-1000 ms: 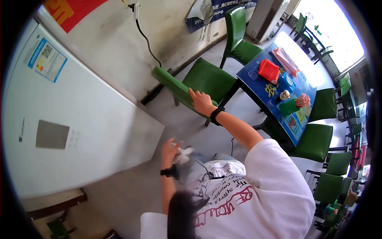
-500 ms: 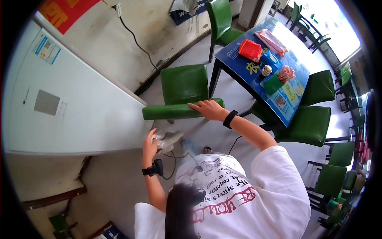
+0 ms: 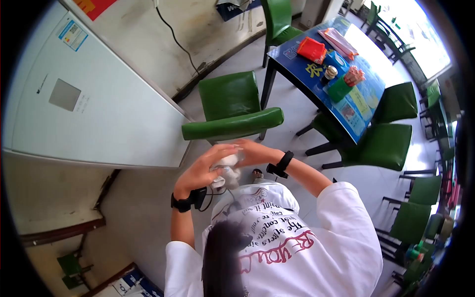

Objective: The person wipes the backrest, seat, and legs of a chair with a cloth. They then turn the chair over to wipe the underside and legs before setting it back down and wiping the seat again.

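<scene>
A bunched whitish cloth [image 3: 225,173] is between my two hands, in front of my shirt. My left hand [image 3: 202,171] curls round its left side with fingers and thumb bent over it. From the right, my right hand [image 3: 253,152] reaches in and closes on the cloth's upper right part; its fingertips are partly hidden. Just beyond both hands stands a green padded chair [image 3: 232,123], its backrest towards me, and neither hand grips it.
A white refrigerator [image 3: 114,114] stands at left. At upper right, a blue-topped table [image 3: 363,94] bears a red packet [image 3: 311,49], a small bottle [image 3: 328,74] and a green holder [image 3: 339,89] of wrapped sticks. Green chairs [image 3: 381,146] surround it. A black cable [image 3: 175,42] hangs on the wall.
My right hand has left the chair's backrest and come down to the cloth. My left hand, holding the cloth, has moved slightly right, so both hands meet.
</scene>
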{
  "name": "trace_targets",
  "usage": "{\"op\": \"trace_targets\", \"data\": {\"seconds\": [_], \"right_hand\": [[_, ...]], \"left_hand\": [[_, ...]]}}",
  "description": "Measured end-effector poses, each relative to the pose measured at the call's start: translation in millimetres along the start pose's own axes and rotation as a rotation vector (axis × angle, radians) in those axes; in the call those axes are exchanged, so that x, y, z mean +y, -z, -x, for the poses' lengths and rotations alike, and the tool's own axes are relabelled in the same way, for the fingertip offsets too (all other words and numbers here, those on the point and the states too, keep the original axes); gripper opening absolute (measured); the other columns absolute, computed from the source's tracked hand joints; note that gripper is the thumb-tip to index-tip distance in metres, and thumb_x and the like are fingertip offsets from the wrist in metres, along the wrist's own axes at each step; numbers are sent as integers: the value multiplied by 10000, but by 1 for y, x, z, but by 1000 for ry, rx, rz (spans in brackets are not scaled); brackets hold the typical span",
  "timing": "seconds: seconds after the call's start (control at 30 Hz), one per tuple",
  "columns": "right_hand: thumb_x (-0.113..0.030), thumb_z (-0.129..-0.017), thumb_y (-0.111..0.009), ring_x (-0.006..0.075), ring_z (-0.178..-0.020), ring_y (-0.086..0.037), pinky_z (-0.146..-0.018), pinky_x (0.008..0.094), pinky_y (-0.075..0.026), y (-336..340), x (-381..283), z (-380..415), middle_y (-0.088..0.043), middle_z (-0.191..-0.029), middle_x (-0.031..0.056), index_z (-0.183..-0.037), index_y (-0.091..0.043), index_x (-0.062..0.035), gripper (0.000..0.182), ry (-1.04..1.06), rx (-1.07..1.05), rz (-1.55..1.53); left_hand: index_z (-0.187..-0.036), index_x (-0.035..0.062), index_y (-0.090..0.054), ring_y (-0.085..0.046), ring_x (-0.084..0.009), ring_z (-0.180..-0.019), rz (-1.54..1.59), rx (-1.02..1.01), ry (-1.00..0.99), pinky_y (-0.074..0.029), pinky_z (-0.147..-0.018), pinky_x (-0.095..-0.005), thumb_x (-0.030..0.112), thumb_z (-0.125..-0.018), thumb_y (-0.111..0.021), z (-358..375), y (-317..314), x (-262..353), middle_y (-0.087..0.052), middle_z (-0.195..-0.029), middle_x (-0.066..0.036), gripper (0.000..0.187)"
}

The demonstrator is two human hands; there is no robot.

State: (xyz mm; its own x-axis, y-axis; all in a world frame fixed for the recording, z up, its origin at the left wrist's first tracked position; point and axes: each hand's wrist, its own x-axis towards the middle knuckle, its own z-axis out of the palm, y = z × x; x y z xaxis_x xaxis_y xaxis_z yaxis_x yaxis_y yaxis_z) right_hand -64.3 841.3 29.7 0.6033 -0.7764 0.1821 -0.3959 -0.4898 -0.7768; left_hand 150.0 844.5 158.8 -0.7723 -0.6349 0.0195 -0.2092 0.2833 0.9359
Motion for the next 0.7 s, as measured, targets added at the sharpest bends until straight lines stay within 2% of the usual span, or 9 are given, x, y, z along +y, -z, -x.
{"op": "trace_targets", "data": {"seconds": [0.03, 0.07, 0.13, 0.27, 0.37, 0.43, 0.57, 0.63, 0.7], "right_hand": [[-181, -674, -699, 311, -944, -560, -805, 391, -447, -4, 1, 3, -607, -976, 134, -1012, -624, -66, 365, -151, -56, -66], [-145, -710, -665, 302, -796, -593, -695, 379, -474, -3, 1, 8, -622, -842, 125, -819, -640, -56, 142, -174, 1, 62], [-126, -716, -646, 300, -786, -596, -688, 381, -478, -7, -1, 18, -621, -858, 119, -834, -631, -64, 134, -178, 166, 191], [-71, -740, -617, 332, -713, -578, -631, 389, -473, -9, -31, 28, -618, -801, 111, -894, -635, -61, 156, -329, 394, 257], [-105, -765, -612, 313, -709, -582, -612, 380, -472, -32, -31, 37, -602, -788, 104, -900, -630, -80, 139, -412, 360, 355], [-136, -775, -623, 300, -689, -577, -593, 375, -468, -31, -41, 37, -585, -761, 95, -894, -620, -91, 128, -307, 440, 425], [-219, -771, -647, 238, -665, -576, -551, 334, -467, 22, -51, 16, -565, -739, 49, -816, -584, -127, 120, -140, 468, 705], [-262, -769, -654, 235, -671, -561, -556, 338, -457, 60, -53, -10, -549, -707, 38, -812, -581, -130, 157, -39, 426, 725], [-289, -778, -650, 235, -739, -570, -605, 348, -462, 87, -52, -40, -568, -772, 48, -861, -599, -130, 187, -86, 412, 860]], "left_hand": [[-1226, 70, -509, -449, -245, -1169, 14, 1, -25, -365, -959, -312, -120, -705, -538, 3, 2, -1, -517, -1198, -73, 555], [-1220, 71, -515, -452, -251, -1163, -35, 36, 30, -378, -939, -311, -127, -698, -539, 8, 5, -4, -511, -1205, -81, 558], [-1209, 73, -526, -460, -262, -1151, -128, 104, 139, -404, -898, -307, -140, -685, -540, 21, 13, -17, -499, -1218, -95, 566], [-1146, 83, -568, -545, -325, -1000, -316, 235, 207, -443, -815, -356, -82, -714, -536, 52, 20, -97, -567, -1078, -146, 464], [-1101, 72, -591, -590, -342, -898, -342, 288, 284, -469, -749, -363, -68, -739, -544, 71, 15, -136, -616, -965, -168, 391], [-1069, 48, -605, -624, -334, -846, -375, 390, 217, -483, -741, -351, -71, -753, -546, 73, 5, -135, -639, -905, -175, 343], [-1106, 85, -597, -579, -360, -933, -305, 388, -7, -471, -748, -384, -73, -723, -529, 60, 41, -101, -612, -1013, -187, 420], [-1108, 74, -594, -588, -357, -919, -322, 327, -20, -476, -749, -368, -87, -725, -518, 43, 74, -84, -614, -1014, -181, 422], [-1126, 75, -584, -579, -340, -955, -428, 321, 8, -468, -782, -374, -75, -723, -528, 19, 108, -85, -604, -1058, -165, 433]]}}
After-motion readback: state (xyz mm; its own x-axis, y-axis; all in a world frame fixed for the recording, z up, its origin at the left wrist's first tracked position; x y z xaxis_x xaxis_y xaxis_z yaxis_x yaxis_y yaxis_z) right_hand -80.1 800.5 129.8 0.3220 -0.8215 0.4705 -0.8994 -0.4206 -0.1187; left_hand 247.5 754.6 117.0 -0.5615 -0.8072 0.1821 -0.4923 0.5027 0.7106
